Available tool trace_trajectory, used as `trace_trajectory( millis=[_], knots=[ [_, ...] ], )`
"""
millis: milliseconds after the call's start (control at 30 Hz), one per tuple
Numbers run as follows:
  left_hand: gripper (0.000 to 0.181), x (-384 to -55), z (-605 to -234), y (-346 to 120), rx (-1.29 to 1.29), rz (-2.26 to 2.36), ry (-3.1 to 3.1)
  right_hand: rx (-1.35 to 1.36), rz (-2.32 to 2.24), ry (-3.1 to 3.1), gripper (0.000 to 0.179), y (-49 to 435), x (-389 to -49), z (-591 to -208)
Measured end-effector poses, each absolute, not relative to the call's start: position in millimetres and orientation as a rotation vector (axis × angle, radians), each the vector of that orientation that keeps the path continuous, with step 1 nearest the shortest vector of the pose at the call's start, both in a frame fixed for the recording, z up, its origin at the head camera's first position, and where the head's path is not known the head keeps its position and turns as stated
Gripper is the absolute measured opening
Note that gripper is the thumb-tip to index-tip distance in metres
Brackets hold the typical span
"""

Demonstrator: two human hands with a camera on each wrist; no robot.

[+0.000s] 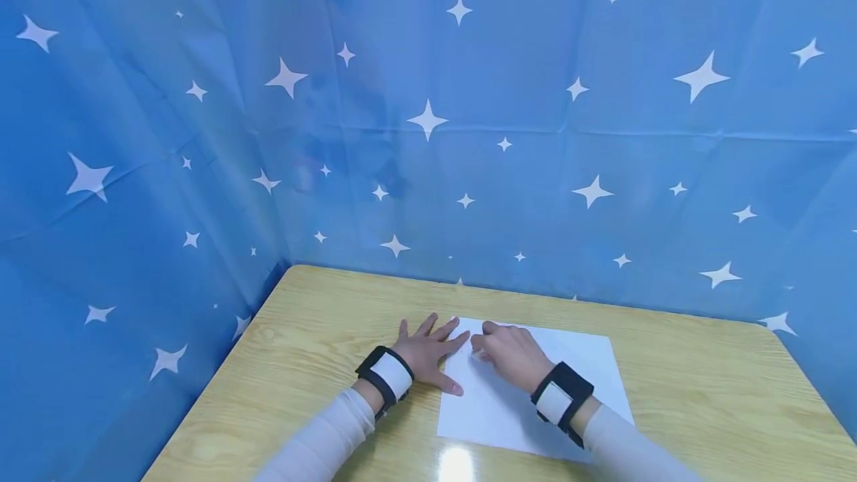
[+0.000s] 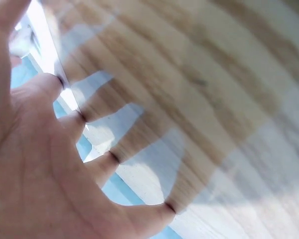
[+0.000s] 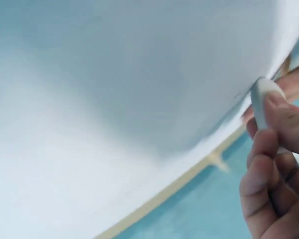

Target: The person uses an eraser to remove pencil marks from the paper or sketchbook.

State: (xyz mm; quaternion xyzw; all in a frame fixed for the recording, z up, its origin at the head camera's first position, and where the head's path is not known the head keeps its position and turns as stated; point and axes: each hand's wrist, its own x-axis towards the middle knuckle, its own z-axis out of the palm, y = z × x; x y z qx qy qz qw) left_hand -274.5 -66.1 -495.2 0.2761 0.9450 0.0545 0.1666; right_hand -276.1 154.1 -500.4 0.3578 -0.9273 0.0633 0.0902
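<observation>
A white sheet of paper (image 1: 485,419) lies flat on the wooden table. My left hand (image 1: 428,357) is spread out at the paper's left edge, its straight fingertips pressing down on the sheet and the wood beside it. In the right wrist view, a small white eraser (image 3: 260,94) with a rounded end is pinched between thumb and fingers of my right hand (image 3: 274,184). The eraser's end is at the paper's surface, near the upper left corner. Tiny dark marks show on the sheet close to it. From the head view, my right hand mostly hides the eraser.
Bare wood of the table (image 1: 710,385) extends on both sides of the paper. A blue curtain (image 1: 509,199) with white stars hangs behind the table and along its left side. Light glares off the table near the paper's lower edge.
</observation>
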Motion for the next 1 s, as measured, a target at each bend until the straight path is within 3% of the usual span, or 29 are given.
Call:
trace_trajectory(
  millis=[300, 467, 633, 1000],
  knots=[
    [0.103, -276, -481, -76, 0.754, 0.14, 2.714, 0.844, 0.173, -2.818, 0.017, 230, -262, -491],
    [0.101, -274, -485, -73, 0.754, 0.174, 2.691, 0.981, 0.239, -2.76, 0.013, 182, -269, -492],
    [0.099, -274, -489, -65, 0.79, 0.175, 2.678, 1.046, 0.208, -2.746, 0.021, 149, -273, -501],
    [0.103, -279, -484, -71, 0.762, 0.142, 2.697, 0.79, 0.211, -2.855, 0.016, 244, -258, -493]
  ],
)
